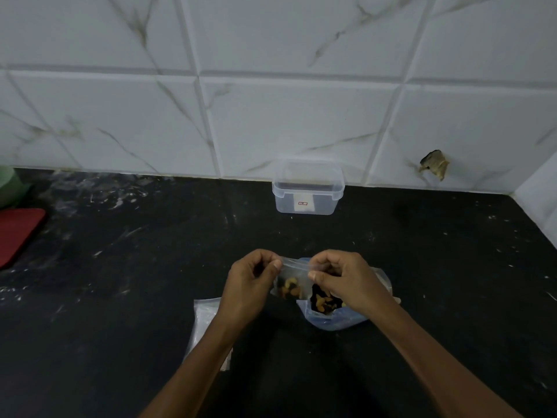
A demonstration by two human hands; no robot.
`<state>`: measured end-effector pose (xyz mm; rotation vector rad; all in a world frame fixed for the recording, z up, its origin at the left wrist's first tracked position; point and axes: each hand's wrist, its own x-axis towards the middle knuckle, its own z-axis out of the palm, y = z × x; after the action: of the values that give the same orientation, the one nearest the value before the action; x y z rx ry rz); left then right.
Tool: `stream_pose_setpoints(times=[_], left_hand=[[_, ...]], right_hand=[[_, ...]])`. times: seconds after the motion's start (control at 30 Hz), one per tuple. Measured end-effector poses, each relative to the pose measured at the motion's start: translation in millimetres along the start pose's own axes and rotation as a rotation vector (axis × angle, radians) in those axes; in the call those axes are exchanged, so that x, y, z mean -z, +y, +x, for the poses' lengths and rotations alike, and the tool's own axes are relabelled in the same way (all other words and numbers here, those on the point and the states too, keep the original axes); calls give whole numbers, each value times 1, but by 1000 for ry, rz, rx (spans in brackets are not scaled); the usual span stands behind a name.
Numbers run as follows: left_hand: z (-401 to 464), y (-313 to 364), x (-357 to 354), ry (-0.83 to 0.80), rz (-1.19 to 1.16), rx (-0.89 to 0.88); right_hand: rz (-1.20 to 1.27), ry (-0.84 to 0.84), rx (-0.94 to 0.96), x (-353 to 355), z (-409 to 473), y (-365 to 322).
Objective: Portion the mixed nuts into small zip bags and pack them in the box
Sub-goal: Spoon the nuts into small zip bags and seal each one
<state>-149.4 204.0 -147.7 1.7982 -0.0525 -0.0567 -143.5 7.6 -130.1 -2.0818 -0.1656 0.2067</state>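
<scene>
The left hand (pixel 251 282) and right hand (pixel 339 277) are pinching the small zip bag (pixel 291 282) by its top strip between their fingertips, probably sealing the nuts hanging below.

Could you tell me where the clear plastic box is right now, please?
In the head view, the clear plastic box stands at the back of the black counter, against the tiled wall, beyond both hands.

Small zip bag (pixel 291 285) held up between left hand (pixel 251 286) and right hand (pixel 343 280), over open bag of mixed nuts (pixel 327 306) on countertop (pixel 422 267). Stack of zip bags (pixel 205 321) under left forearm. Plastic box (pixel 307 188) behind, against tiled wall (pixel 271 86). Tray (pixel 16 233) far left.
</scene>
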Motion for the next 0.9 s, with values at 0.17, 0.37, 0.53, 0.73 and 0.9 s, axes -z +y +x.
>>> stream_pose_setpoints(times=[0.17,0.37,0.53,0.73,0.9], left_hand=[[-1,-1,1,-86,-39,19],[0,-1,8,-103,41,-10],[-1,-4,15,-63,94,3],[2,-10,33,-28,-76,80],[9,-22,52,37,-57,143]], right_hand=[[-94,-9,103,-7,5,-1],[-73,-66,140,-15,13,-5],[-44,-96,154,-24,19,-7],[44,-112,67,-29,32,-11],[32,-135,1,-37,48,-12]])
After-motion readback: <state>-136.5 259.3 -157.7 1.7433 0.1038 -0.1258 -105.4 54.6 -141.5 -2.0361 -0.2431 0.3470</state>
